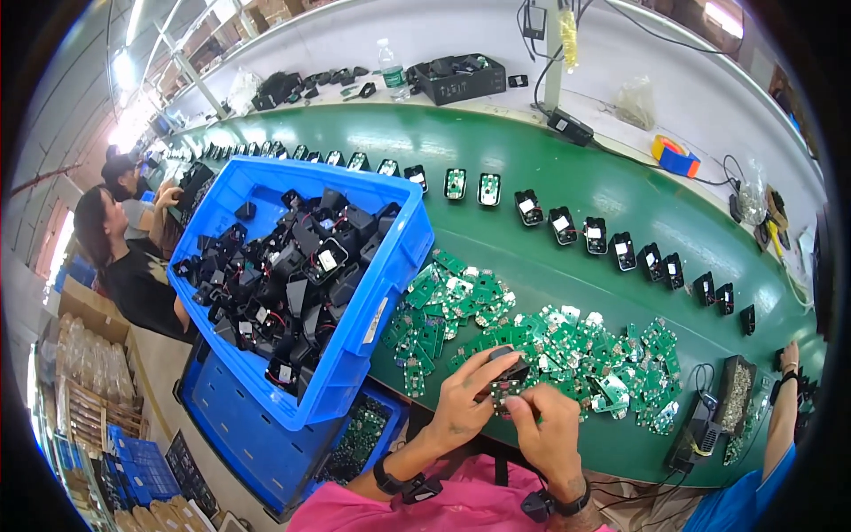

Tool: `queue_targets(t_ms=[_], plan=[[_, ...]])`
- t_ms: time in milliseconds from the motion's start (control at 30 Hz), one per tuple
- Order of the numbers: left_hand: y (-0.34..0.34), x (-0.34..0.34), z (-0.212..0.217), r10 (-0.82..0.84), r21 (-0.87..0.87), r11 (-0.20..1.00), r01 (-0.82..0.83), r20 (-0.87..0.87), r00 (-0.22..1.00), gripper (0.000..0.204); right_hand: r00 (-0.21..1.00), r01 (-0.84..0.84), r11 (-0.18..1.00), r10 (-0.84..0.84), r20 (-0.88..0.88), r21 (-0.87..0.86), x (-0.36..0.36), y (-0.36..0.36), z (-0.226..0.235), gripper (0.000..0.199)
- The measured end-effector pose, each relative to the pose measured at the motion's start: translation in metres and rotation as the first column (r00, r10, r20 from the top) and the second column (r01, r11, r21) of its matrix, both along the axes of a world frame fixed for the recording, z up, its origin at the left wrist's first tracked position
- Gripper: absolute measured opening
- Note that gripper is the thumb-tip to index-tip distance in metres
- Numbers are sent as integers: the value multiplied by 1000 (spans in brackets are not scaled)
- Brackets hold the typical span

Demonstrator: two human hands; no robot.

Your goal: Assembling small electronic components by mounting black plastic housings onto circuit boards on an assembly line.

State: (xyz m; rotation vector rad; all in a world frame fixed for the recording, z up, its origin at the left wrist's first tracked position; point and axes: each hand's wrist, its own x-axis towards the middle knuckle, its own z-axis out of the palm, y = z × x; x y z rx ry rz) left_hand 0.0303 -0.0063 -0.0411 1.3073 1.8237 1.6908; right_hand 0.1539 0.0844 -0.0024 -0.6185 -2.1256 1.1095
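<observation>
Where the two hands meet at lower centre of the frame, the left hand [461,399] has its grip closed around a small black housing [507,365], thumb and fingers wrapped on it. The right hand [550,430] pinches the same piece from below; a small green board [503,396] shows between the two grips, though whether it is seated in the housing cannot be told. Both wrists carry dark bands.

Directly behind the hands, touching distance: loose pile of green circuit boards [550,341], spread across the green counter [532,177] from centre toward lower right.

Left of the pile: blue plastic crate [377,293], tilted, filled with black housings [292,275] trailing red and black wires. Its near corner overlaps the counter edge beside the left hand. Beneath it, a second blue crate [239,426] and a lower bin of boards.

Upper half of frame: curved row of small black units [596,235] standing along the counter, two green-faced ones among them.

Lower right: black tray of small parts [734,390] and a black tool with cable beside it; another person's forearm [782,417] in a blue sleeve at the edge.

Upper right: roll of blue-and-orange tape [675,158]. Top centre: black tray [459,78] and a water bottle [392,71] on the white shelf. Far left: seated people.
</observation>
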Motion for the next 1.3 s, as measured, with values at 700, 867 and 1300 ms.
queue_targets(t_ms=[700, 867, 1300], plan=[[17, -2, 7, -204, -1, 968, 250, 574, 793, 58, 991, 105, 994, -108, 85, 40, 9, 25, -17, 20], [17, -7, 4, -186, -64, 954, 292, 636, 749, 60, 996, -7, 981, 23, 84, -193, 14, 25, -12, 21], [14, 7, -4, -63, -25, 997, 74, 313, 948, 56, 993, -41, 995, 51, 102, -96, 15, 19, -7, 21]])
